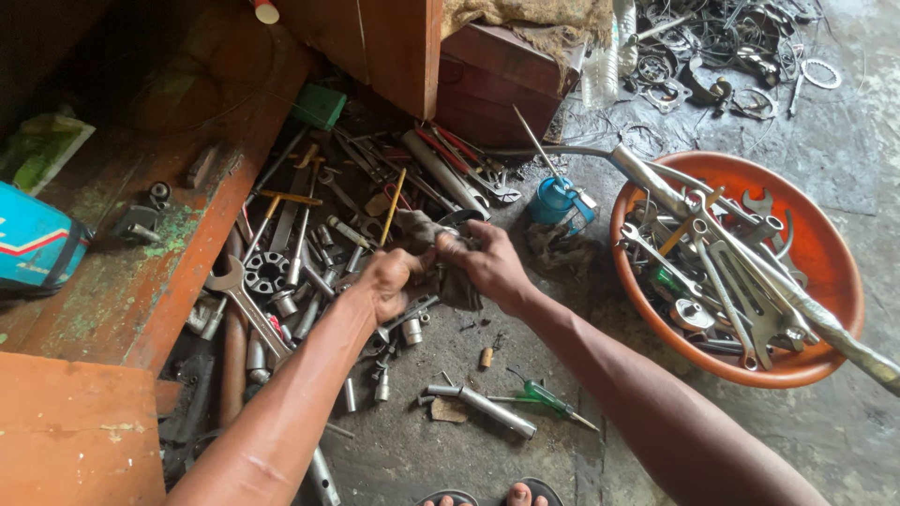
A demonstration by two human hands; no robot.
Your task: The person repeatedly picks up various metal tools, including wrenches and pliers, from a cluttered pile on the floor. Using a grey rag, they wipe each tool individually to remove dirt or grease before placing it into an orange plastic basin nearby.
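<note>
- Covering the scene is a stained grey concrete floor point(487, 440), seen from above and strewn with tools.
- A reddish wooden bench point(141, 272) is set along the floor's left edge; a teal-and-red container point(33, 244) is laid on its left part.
- A heap of sockets, spanners and screwdrivers point(309, 244) is spread on the floor just beside the bench's right edge.
- A round orange basin point(825, 253) is placed near the floor's right edge and is filled with wrenches; a long metal bar point(750, 262) is laid across it.
- A small blue can point(555, 200) is stood between the basin and the heap, and a pile of rings and scrap metal point(712, 56) is gathered at the far right corner.
- A green-handled screwdriver point(548, 398) and a grey metal tube point(487, 409) are left on the floor near the lower edge.
- Both forearms are stretched forward from the lower edge, with the hands brought together over the heap's right side.
- The left hand point(386, 281) is curled closed on a dark greasy rag point(436, 258).
- The right hand point(492, 267) is clenched on the same rag from the other side, knuckles up; whether anything is wrapped inside cannot be told.
</note>
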